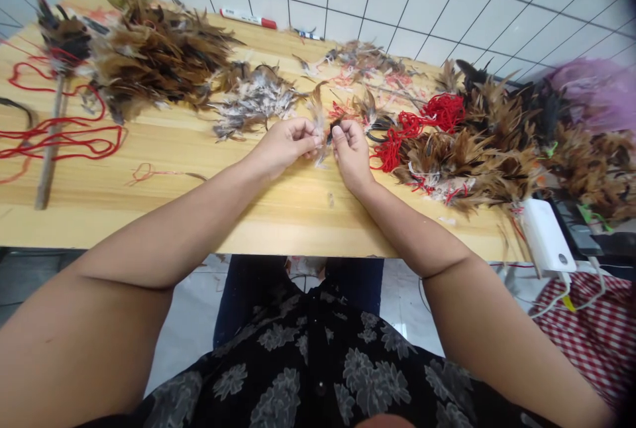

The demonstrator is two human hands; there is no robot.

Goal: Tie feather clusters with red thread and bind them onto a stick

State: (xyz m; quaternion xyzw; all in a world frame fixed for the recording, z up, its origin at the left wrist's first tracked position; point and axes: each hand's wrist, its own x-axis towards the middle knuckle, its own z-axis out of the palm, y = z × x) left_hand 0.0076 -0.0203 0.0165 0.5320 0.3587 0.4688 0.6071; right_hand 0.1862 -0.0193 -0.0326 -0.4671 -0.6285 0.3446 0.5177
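Note:
Over the middle of the wooden table, my left hand pinches a light brown feather between thumb and fingertips. Close beside it, my right hand is closed with the thumb against the index finger, on a small dark feather. The lower ends of both feathers are partly hidden by my fingers. Behind my left hand lies a loose heap of grey and white feathers. A bundle of red string is just right of my right hand.
Brown feather bunches lie at the left, near a stick with feathers tied on and loops of red cord. More brown feathers fill the right side. A white power bank sits at the right edge; a red marker lies by the wall.

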